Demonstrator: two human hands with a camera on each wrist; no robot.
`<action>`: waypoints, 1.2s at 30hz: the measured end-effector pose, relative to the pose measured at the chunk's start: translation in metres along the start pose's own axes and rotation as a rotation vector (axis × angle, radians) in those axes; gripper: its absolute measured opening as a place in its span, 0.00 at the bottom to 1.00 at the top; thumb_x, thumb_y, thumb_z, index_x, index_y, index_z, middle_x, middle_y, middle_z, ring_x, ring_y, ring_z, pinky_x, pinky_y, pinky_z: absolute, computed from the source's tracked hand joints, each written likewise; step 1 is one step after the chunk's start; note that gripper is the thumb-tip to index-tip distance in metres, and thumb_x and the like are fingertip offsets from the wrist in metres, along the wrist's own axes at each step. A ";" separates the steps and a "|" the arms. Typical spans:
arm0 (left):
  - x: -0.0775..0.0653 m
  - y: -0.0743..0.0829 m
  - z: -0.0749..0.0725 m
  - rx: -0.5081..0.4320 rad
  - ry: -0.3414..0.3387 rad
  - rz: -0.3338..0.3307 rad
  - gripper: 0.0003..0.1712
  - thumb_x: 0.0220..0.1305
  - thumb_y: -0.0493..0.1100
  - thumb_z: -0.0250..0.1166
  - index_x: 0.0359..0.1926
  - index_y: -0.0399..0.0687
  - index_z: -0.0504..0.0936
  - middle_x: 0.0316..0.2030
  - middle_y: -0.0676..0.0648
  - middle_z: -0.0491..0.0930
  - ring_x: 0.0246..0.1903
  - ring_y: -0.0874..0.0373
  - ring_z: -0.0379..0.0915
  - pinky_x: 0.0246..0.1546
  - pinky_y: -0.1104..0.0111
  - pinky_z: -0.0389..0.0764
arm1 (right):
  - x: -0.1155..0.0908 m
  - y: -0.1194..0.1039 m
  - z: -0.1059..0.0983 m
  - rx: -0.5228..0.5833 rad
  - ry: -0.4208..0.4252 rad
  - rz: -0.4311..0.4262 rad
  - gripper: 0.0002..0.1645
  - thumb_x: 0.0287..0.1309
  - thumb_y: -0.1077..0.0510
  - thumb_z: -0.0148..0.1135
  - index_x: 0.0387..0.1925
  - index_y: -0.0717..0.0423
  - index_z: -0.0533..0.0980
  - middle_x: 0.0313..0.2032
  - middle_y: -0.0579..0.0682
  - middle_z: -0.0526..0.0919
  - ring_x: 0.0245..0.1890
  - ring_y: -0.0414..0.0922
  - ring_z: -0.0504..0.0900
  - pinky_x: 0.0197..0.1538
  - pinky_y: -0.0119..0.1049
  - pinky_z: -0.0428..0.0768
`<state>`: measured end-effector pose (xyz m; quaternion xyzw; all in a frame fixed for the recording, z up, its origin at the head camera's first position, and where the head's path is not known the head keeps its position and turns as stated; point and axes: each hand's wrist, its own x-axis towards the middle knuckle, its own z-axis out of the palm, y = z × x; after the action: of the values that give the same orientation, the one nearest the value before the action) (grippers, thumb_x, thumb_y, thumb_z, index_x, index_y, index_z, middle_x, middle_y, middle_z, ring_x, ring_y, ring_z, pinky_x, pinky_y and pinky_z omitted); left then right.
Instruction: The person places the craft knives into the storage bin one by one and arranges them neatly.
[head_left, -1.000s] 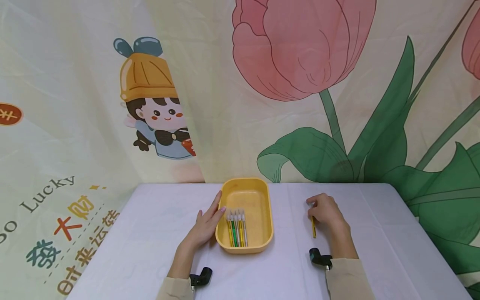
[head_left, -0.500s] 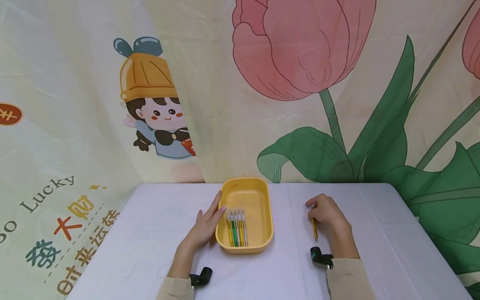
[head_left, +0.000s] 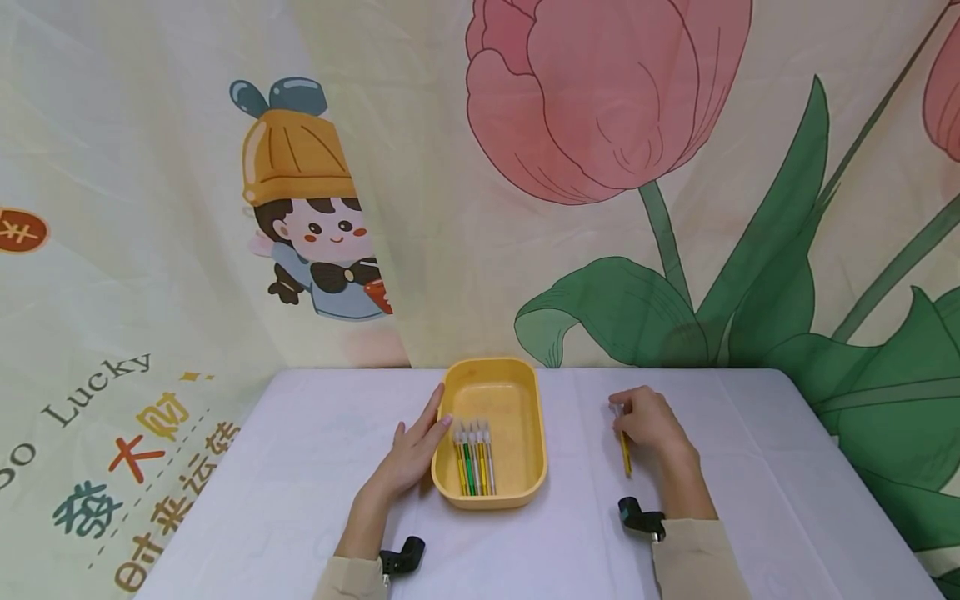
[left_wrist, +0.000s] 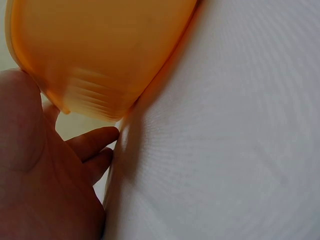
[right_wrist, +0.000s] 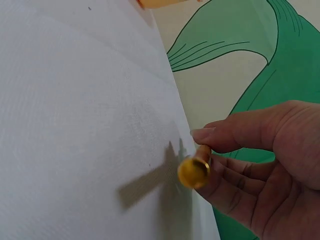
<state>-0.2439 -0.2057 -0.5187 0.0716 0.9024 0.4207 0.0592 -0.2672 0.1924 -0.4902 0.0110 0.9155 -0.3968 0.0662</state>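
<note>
A yellow plastic tray (head_left: 527, 433) stands upright on the table, left of its middle. My left hand (head_left: 408, 452) rests along the tray's left side, thumb at the rim and fingers fairly straight; the left wrist view shows the hand (left_wrist: 55, 165) beside the tray wall (left_wrist: 105, 45). Several slim pens (head_left: 474, 467) in gold, green and silver lie side by side in the tray, pale tips away from me. Off to the right, my right hand (head_left: 654, 419) pinches another slim gold pen (head_left: 626, 457) between thumb and fingers. Its rounded gold end (right_wrist: 194, 173) faces the right wrist camera.
A white cloth covers the table (head_left: 577, 533), and its far edge meets a printed curtain (head_left: 420, 208) with tulips and a cartoon figure. Black wrist cameras (head_left: 405, 554) sit at both sleeves. The pen's shadow (right_wrist: 145, 187) falls on the cloth.
The lower end of the gold pen swung slightly right, then back left, as my right hand shifted a little. More of its pale tip shows now. My left hand and the tray stayed put.
</note>
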 end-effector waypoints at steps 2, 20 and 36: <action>0.000 0.000 0.000 0.001 0.001 0.001 0.38 0.80 0.68 0.41 0.83 0.78 0.39 0.83 0.61 0.46 0.82 0.49 0.47 0.78 0.38 0.20 | 0.000 -0.002 0.000 0.008 0.010 -0.010 0.26 0.62 0.70 0.67 0.62 0.66 0.80 0.34 0.57 0.76 0.28 0.47 0.76 0.30 0.33 0.79; -0.001 0.001 0.000 -0.005 0.002 0.001 0.39 0.79 0.71 0.41 0.83 0.79 0.39 0.82 0.61 0.46 0.82 0.48 0.47 0.78 0.39 0.19 | -0.003 -0.027 0.008 0.072 0.106 -0.143 0.28 0.63 0.69 0.68 0.65 0.66 0.77 0.46 0.65 0.81 0.30 0.45 0.85 0.33 0.33 0.88; -0.002 0.002 0.000 0.002 0.006 -0.001 0.36 0.82 0.65 0.42 0.83 0.78 0.39 0.83 0.62 0.46 0.82 0.48 0.47 0.78 0.39 0.19 | -0.009 -0.054 0.018 0.028 0.129 -0.190 0.30 0.64 0.66 0.70 0.67 0.61 0.77 0.50 0.61 0.81 0.30 0.42 0.85 0.33 0.32 0.87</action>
<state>-0.2422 -0.2045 -0.5175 0.0698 0.9032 0.4198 0.0567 -0.2607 0.1430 -0.4620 -0.0496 0.9090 -0.4127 -0.0308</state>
